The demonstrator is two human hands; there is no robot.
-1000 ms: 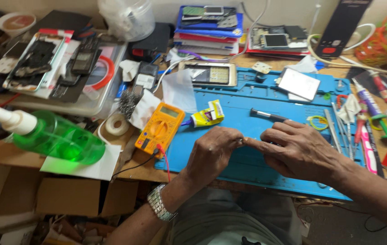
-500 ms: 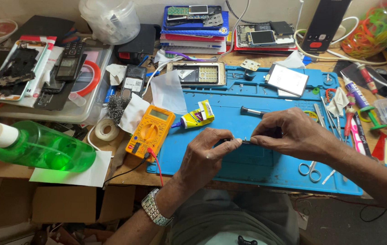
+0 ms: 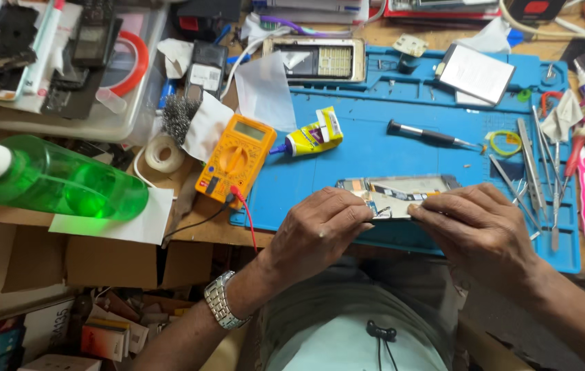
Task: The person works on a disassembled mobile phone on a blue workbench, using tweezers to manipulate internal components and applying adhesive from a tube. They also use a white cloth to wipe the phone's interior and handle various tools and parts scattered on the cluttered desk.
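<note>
1. Phone frame (image 3: 397,194), an opened handset with its inner parts bare, lies across the near part of the blue work mat (image 3: 368,148), and I hold it from both ends.
2. My left hand (image 3: 316,230) has its fingers pressed together on the frame's left end, thumb and forefinger pinching the near edge; a metal wristwatch (image 3: 222,300) sits on that wrist.
3. My right hand (image 3: 481,227) closes on the right end, fingertips bent down onto the frame's near edge; what lies under them I cannot tell.
4. Both hands meet almost at the middle of the frame, knuckles up, just above the mat's front edge.
5. Half a second ago my fingers pinched a thin dark piece between them above the mat; now they are down on the frame, which shows more plainly beneath them.
6. A black screwdriver (image 3: 428,134) lies on the mat beyond my hands, with a yellow glue tube (image 3: 314,136) to its left, as before.
7. An orange multimeter (image 3: 236,154) rests at the mat's left edge, its red lead trailing toward me, and a green bottle (image 3: 59,182) lies on its side well apart at the far left.
8. Tweezers and picks (image 3: 543,161) stay ranged along the mat's right side.
</note>
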